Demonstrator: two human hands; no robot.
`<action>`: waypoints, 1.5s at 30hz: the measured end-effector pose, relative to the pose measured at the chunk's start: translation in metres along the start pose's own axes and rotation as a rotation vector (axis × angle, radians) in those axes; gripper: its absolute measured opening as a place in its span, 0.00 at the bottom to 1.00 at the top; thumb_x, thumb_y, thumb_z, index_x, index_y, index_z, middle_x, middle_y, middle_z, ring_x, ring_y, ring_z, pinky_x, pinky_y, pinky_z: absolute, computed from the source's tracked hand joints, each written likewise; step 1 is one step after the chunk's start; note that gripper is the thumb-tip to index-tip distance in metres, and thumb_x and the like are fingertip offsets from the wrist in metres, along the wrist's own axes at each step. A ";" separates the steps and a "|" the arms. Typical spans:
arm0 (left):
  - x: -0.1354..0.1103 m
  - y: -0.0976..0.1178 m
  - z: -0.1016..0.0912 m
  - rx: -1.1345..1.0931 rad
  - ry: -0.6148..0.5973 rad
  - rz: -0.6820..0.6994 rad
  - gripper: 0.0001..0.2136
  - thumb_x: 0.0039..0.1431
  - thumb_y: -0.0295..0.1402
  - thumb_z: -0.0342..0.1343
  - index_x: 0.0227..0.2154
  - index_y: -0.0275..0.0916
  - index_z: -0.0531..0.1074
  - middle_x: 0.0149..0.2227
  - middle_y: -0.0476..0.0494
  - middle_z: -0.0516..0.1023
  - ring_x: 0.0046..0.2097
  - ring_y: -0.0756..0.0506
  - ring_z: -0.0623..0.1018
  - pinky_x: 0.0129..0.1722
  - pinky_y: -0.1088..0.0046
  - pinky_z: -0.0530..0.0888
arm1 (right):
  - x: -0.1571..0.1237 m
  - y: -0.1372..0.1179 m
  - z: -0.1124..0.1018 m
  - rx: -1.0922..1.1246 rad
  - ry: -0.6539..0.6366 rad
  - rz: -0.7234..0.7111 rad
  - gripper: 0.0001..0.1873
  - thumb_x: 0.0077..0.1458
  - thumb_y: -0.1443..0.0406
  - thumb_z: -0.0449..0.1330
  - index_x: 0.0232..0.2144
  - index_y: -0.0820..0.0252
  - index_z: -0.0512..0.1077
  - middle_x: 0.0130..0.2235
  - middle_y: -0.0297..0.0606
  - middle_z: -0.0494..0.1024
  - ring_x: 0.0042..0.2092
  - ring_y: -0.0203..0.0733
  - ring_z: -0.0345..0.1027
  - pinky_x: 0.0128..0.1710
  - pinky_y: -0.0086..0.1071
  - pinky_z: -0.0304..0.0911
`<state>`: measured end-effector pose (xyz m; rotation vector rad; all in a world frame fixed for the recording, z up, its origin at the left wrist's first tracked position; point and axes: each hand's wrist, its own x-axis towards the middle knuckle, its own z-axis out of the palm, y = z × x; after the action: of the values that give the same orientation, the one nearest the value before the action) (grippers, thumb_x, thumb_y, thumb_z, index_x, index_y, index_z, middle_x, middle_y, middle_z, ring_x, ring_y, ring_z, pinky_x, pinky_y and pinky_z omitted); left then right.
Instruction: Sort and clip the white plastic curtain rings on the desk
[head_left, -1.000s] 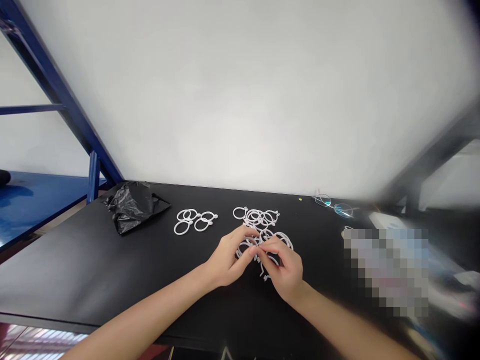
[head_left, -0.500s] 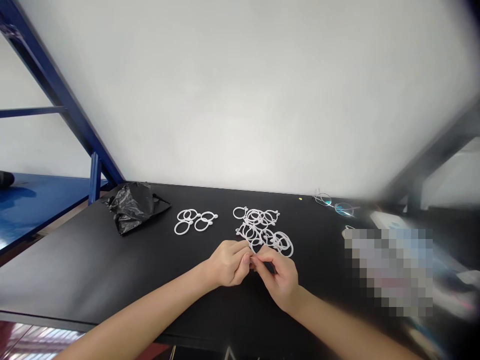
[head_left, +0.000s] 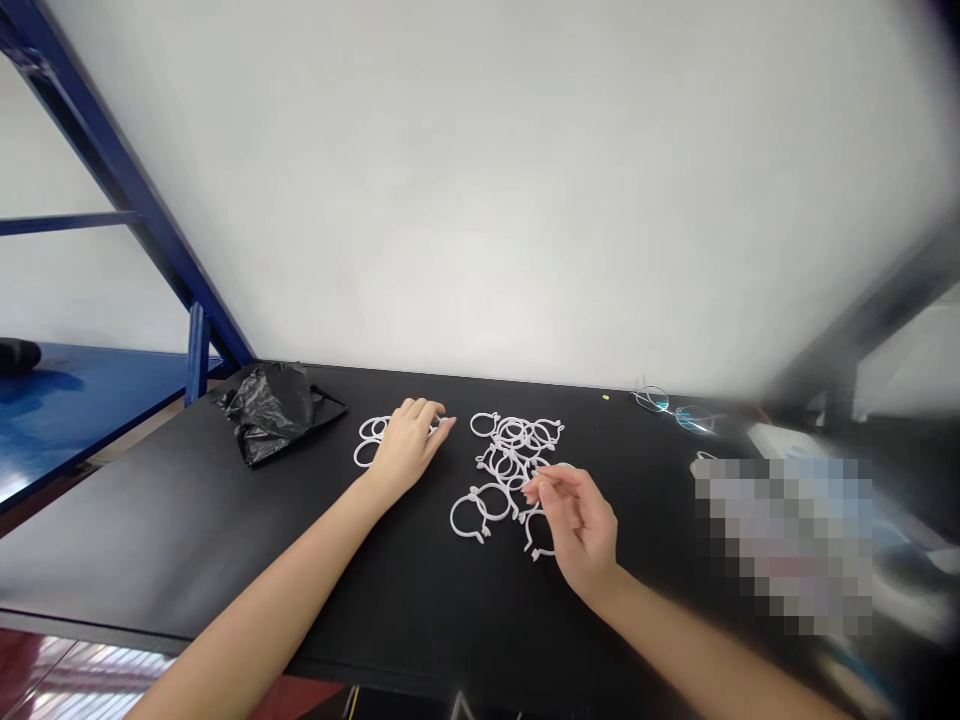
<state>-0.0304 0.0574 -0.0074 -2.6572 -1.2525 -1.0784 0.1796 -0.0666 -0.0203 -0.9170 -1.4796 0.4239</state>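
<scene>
White plastic rings with small clasp ends lie in two groups on the black table. My left hand [head_left: 409,440] is over the smaller left group of rings [head_left: 367,453], palm down with its fingers stretched out, and it hides part of them. Above the near right side of the larger pile of rings [head_left: 512,433] hovers my right hand [head_left: 581,525]. Its fingers are loosely bent and the thumb stands apart; I see nothing held in it. Close to it lie an unclasped ring [head_left: 466,535] and another, partly hidden open ring [head_left: 528,540].
A crumpled black plastic bag [head_left: 274,410] lies on the black table [head_left: 247,540] at the left. Eyeglasses [head_left: 675,408] rest near the white wall [head_left: 480,200]. Blurred items, partly pixelated, stand at the right. A blue metal frame [head_left: 127,190] rises on the left.
My hands were together in front of the larger pile, fingers pinched. My left hand has moved left to the smaller group and opened. Unclasped rings now show at the pile's near edge.
</scene>
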 end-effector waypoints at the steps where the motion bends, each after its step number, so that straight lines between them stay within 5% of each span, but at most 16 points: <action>1: 0.001 -0.010 0.002 0.035 -0.018 -0.044 0.10 0.69 0.38 0.46 0.39 0.38 0.68 0.37 0.42 0.75 0.40 0.42 0.71 0.42 0.63 0.69 | 0.000 0.000 0.000 0.003 0.028 0.028 0.09 0.63 0.70 0.55 0.44 0.54 0.69 0.33 0.36 0.78 0.34 0.37 0.74 0.36 0.32 0.73; 6: -0.003 -0.036 0.013 0.142 -0.115 -0.154 0.07 0.67 0.35 0.49 0.38 0.39 0.69 0.38 0.42 0.76 0.41 0.40 0.71 0.41 0.63 0.68 | 0.003 0.001 -0.002 -0.019 0.085 0.062 0.06 0.63 0.69 0.56 0.41 0.54 0.71 0.33 0.35 0.78 0.33 0.36 0.74 0.36 0.32 0.74; 12: -0.001 -0.026 0.005 0.155 -0.074 -0.157 0.08 0.67 0.34 0.47 0.38 0.39 0.70 0.41 0.41 0.75 0.44 0.39 0.72 0.42 0.61 0.67 | 0.006 0.000 -0.004 -0.050 0.107 0.054 0.05 0.62 0.68 0.56 0.39 0.55 0.72 0.32 0.35 0.78 0.32 0.37 0.73 0.36 0.33 0.74; 16: 0.001 0.004 -0.011 -0.041 -0.056 0.077 0.10 0.67 0.38 0.47 0.36 0.38 0.69 0.37 0.42 0.74 0.40 0.44 0.72 0.43 0.65 0.68 | 0.007 0.001 -0.005 -0.046 0.124 0.052 0.05 0.62 0.68 0.57 0.39 0.56 0.72 0.32 0.35 0.78 0.32 0.37 0.74 0.35 0.34 0.74; 19: -0.004 0.029 -0.018 -0.143 -0.298 0.298 0.17 0.63 0.49 0.50 0.32 0.38 0.68 0.29 0.48 0.70 0.29 0.49 0.70 0.30 0.72 0.66 | 0.008 0.002 -0.005 -0.057 0.135 0.052 0.04 0.62 0.68 0.57 0.39 0.56 0.72 0.32 0.36 0.78 0.32 0.38 0.74 0.35 0.34 0.74; 22: -0.010 0.043 -0.017 -0.093 -0.414 0.358 0.25 0.54 0.59 0.54 0.35 0.37 0.69 0.30 0.49 0.70 0.25 0.50 0.69 0.23 0.72 0.61 | 0.009 0.002 -0.006 -0.075 0.145 0.055 0.03 0.62 0.67 0.58 0.38 0.57 0.72 0.32 0.36 0.78 0.32 0.38 0.74 0.35 0.35 0.74; 36: -0.012 0.044 -0.010 -0.185 -0.442 0.199 0.18 0.58 0.50 0.58 0.35 0.38 0.69 0.35 0.47 0.73 0.33 0.48 0.73 0.28 0.75 0.65 | 0.010 0.003 -0.006 -0.095 0.140 0.030 0.03 0.61 0.67 0.58 0.38 0.57 0.71 0.32 0.36 0.78 0.31 0.38 0.74 0.34 0.34 0.74; 45: -0.014 0.041 -0.002 -0.276 -0.404 0.180 0.15 0.61 0.45 0.56 0.30 0.38 0.66 0.31 0.51 0.68 0.26 0.53 0.65 0.26 0.77 0.61 | 0.011 0.002 -0.005 -0.127 0.112 0.013 0.04 0.61 0.67 0.57 0.38 0.56 0.71 0.32 0.36 0.78 0.30 0.38 0.74 0.34 0.35 0.73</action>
<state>-0.0092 0.0198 -0.0035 -3.2462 -0.9302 -0.7621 0.1865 -0.0581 -0.0140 -1.0349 -1.4106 0.2853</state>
